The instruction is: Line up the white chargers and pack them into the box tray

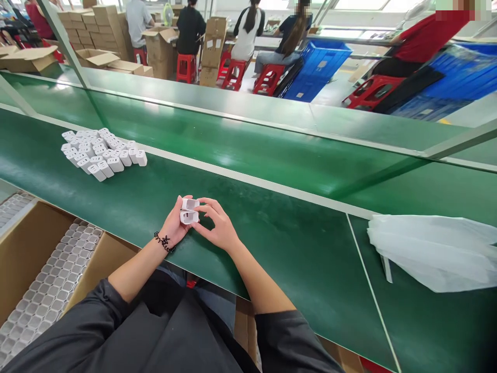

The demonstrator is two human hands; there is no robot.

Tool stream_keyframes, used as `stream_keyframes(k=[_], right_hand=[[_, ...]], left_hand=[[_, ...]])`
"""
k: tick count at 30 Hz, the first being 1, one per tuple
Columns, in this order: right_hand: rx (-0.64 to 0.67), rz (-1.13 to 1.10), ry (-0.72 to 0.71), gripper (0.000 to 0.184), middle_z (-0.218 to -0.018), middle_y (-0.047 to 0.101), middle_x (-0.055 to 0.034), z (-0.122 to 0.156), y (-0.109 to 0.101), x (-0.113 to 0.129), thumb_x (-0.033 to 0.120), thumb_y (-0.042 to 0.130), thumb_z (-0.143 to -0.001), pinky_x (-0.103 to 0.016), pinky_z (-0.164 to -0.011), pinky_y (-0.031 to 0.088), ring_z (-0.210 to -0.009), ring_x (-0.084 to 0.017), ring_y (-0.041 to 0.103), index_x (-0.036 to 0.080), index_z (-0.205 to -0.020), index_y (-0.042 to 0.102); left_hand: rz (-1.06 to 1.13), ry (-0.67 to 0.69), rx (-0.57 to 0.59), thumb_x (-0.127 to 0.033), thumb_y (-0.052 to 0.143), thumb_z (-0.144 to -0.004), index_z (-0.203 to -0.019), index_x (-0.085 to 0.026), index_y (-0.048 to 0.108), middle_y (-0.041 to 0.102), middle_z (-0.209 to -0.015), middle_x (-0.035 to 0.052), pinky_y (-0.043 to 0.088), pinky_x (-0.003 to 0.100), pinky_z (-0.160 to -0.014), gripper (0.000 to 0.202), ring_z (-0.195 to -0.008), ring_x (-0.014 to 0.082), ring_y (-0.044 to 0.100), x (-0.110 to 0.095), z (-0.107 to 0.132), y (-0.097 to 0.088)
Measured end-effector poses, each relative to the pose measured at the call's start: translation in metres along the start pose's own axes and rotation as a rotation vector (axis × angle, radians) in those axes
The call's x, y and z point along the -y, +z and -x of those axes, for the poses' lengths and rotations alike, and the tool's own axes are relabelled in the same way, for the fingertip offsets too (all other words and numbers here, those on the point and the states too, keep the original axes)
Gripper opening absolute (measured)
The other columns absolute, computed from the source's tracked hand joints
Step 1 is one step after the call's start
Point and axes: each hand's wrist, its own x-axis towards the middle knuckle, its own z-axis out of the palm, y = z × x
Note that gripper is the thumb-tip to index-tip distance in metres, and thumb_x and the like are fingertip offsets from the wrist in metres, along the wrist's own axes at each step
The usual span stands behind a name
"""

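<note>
My left hand (174, 225) is closed around two small white charger plugs (189, 211), stacked one above the other. My right hand (218, 224) meets them from the right, its fingertips pinching the same plugs. Both hands hover just over the green conveyor belt (272, 238) near its front edge. A black bracelet sits on my left wrist. A pile of several identical white plugs (101, 152) lies on the belt to the far left.
A cardboard box (34, 243) with trays of packed white plugs (58, 280) stands below the belt at left. A crumpled white plastic bag (435, 248) lies on the belt at right. Other people sit on red stools beyond the belt, among cartons and blue crates.
</note>
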Motion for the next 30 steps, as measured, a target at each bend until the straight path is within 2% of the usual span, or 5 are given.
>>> stream_keyframes(k=[11,17,22,27,30], right_hand=[[0.029,0.043,0.003,0.003,-0.116,0.066,-0.0096,0.002,-0.008,-0.003,0.023,0.062,-0.089,-0.030,-0.068,0.060,-0.102,-0.021,0.066,0.022,-0.090,0.064],[0.131,0.238,-0.161,0.007,-0.115,0.067,-0.0105,0.008,-0.012,-0.012,0.024,0.059,-0.092,-0.031,-0.067,0.060,-0.094,-0.021,0.068,0.022,-0.095,0.065],[0.231,0.332,-0.213,0.008,-0.108,0.070,-0.0092,0.016,0.002,0.000,0.029,0.060,-0.093,-0.036,-0.076,0.059,-0.095,-0.023,0.069,0.023,-0.094,0.065],[0.319,0.143,-0.187,0.015,-0.114,0.068,-0.0105,0.020,0.010,0.009,0.028,0.059,-0.093,-0.037,-0.074,0.060,-0.090,-0.023,0.070,0.025,-0.107,0.065],[0.318,0.075,-0.078,0.031,-0.121,0.066,-0.0128,0.020,0.005,-0.003,0.028,0.057,-0.094,-0.041,-0.074,0.060,-0.085,-0.023,0.070,0.025,-0.126,0.060]], left_hand=[[-0.006,0.110,-0.094,-0.051,0.077,-0.074,-0.100,-0.018,0.065,0.066,-0.091,0.0040,0.050,0.027,-0.068,0.043,-0.078,0.0162,0.061,0.006,0.015,0.005],[-1.198,0.826,0.050,-0.040,0.070,-0.086,-0.102,-0.023,0.071,0.060,-0.131,0.0110,0.042,0.046,-0.105,0.023,-0.126,0.0303,0.052,-0.014,0.045,-0.008],[-1.762,0.647,0.223,-0.030,0.056,-0.094,-0.108,-0.016,0.069,0.064,-0.116,0.0129,0.053,0.036,-0.072,0.023,-0.098,0.0245,0.064,-0.023,0.058,-0.014],[-1.754,0.494,0.403,-0.022,0.060,-0.091,-0.099,-0.016,0.069,0.063,-0.108,0.0108,0.046,0.028,-0.056,0.014,-0.093,0.0212,0.064,-0.050,0.068,-0.029],[-1.626,0.540,0.276,-0.021,0.062,-0.089,-0.097,-0.017,0.068,0.061,-0.108,0.0102,0.047,0.027,-0.061,0.010,-0.087,0.0182,0.061,-0.087,0.084,-0.071]])
